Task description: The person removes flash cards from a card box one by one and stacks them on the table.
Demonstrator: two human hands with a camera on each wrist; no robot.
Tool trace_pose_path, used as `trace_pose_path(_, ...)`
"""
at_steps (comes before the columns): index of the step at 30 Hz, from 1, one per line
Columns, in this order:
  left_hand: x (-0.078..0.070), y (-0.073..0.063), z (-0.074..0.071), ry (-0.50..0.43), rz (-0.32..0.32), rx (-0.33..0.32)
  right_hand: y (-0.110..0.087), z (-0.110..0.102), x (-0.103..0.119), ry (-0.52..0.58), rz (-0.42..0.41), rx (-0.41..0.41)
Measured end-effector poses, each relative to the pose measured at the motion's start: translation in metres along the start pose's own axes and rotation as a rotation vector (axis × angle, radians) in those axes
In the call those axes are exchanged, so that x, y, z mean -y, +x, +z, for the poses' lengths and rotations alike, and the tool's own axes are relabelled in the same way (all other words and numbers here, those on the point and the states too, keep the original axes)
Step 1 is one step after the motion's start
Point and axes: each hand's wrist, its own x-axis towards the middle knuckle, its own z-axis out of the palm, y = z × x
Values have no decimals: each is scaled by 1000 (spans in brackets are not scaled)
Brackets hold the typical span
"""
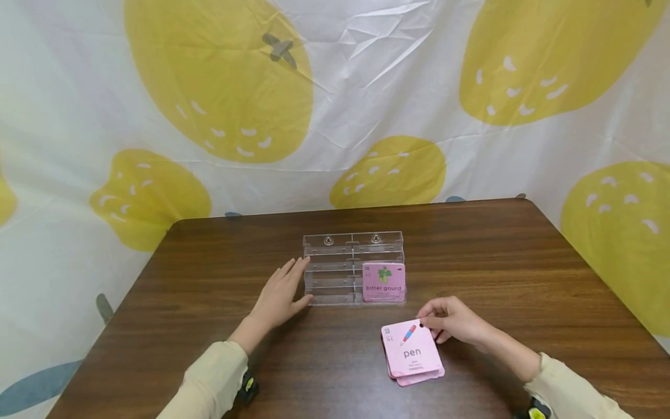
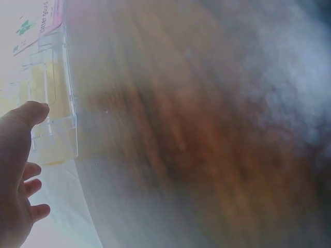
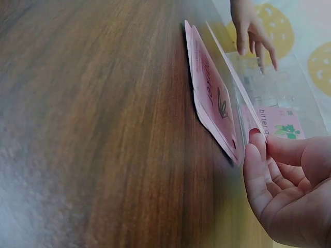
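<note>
Pen card, nearly square, tilts above its stack, in front of the clear rack and right of its middle; the right hand, nearer, pinches its far-right corner, the left hand spread at the rack's left side.

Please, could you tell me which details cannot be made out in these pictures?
Pen card: the smallest print under "pen" is too small to read in the head view.
Lower cards: mostly hidden by the pen card in the head view.
Bitter gourd card: cut off by the top edge in the left wrist view.
</note>
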Motion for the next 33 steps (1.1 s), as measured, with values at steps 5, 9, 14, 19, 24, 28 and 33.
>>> trace_pose_path(5,0,0,1,4,3,-6,1,0,-3,3,-17,3)
trace_pose_path(9,0,0,1,5,2,-8,1,1,-3,-12,-34,-9)
trace_pose_path(14,0,-1,1,4,1,-12,0,2,-2,-64,-32,-48)
trace_pose_path(19,0,0,1,1,3,-14,-2,0,-1,-140,-38,-78)
trace_pose_path(24,0,0,0,1,6,-13,-5,-7,0,-169,-45,-99)
trace_pose_path(28,0,0,0,2,9,-16,-6,-13,1,-171,-54,-110)
trace_pose_path(33,0,-1,0,2,10,-12,-4,-21,0,-174,-57,-116)
